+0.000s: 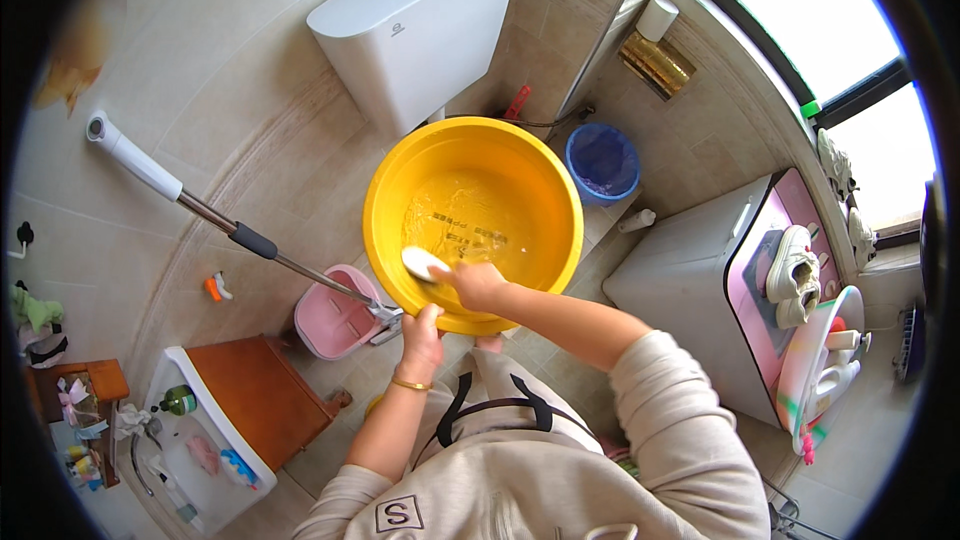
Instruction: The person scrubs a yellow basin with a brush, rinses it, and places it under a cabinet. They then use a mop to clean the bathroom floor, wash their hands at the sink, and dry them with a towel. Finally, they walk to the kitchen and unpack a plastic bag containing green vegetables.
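Note:
A large yellow plastic basin, with a little water in its bottom, is before me. My left hand grips the basin's near left rim. Inside the basin, my right hand is closed round the handle of a white brush, whose head lies against the left inner wall. Its bristles are hidden. Some dark writing shows on the basin's bottom.
A white toilet tank stands behind the basin, a blue bin to its right. At left are a mop, a pink bucket and a washbasin. A washing machine bearing shoes stands right.

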`<action>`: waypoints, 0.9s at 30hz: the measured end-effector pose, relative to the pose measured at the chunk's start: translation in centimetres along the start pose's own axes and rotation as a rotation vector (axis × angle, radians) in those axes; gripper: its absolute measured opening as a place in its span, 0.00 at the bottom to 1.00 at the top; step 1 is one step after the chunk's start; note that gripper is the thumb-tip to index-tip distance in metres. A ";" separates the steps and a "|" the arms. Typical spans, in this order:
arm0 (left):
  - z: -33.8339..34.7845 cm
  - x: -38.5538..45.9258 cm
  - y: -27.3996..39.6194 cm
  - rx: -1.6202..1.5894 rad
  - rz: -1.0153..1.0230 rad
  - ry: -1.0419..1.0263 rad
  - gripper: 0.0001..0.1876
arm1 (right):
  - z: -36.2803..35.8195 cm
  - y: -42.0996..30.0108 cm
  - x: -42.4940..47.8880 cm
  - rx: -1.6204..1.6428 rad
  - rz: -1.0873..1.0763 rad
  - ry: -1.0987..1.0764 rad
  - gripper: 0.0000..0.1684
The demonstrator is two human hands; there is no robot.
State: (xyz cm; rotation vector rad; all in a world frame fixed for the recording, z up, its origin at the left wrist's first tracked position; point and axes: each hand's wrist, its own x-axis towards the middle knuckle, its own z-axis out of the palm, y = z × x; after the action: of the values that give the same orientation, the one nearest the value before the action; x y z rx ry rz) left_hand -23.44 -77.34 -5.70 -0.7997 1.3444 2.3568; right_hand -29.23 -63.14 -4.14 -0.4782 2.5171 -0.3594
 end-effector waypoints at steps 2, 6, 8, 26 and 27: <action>-0.8 0.6 0.2 -0.011 0.098 -0.013 0.13 | -0.6 1.9 -2.8 -0.140 -0.045 -0.242 0.31; -2.5 0.8 -0.2 0.179 0.187 -0.041 0.15 | -1.0 7.0 -3.7 -0.584 0.173 -0.433 0.24; -2.7 0.6 -0.8 0.100 0.075 -0.015 0.15 | -0.3 8.1 -2.4 -0.640 0.336 -0.249 0.21; -6.3 4.0 -4.5 0.130 -0.248 0.141 0.12 | 14.2 13.5 -4.4 1.308 0.908 0.675 0.21; -6.9 4.7 -4.9 0.137 -0.251 0.131 0.13 | 16.1 13.5 -3.3 1.214 0.893 0.759 0.20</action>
State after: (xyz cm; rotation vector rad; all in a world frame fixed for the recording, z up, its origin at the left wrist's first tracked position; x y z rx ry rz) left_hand -22.47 -80.74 -14.69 -1.0310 1.3517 2.0288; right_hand -21.10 -52.07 -20.45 1.3803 2.2159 -1.6903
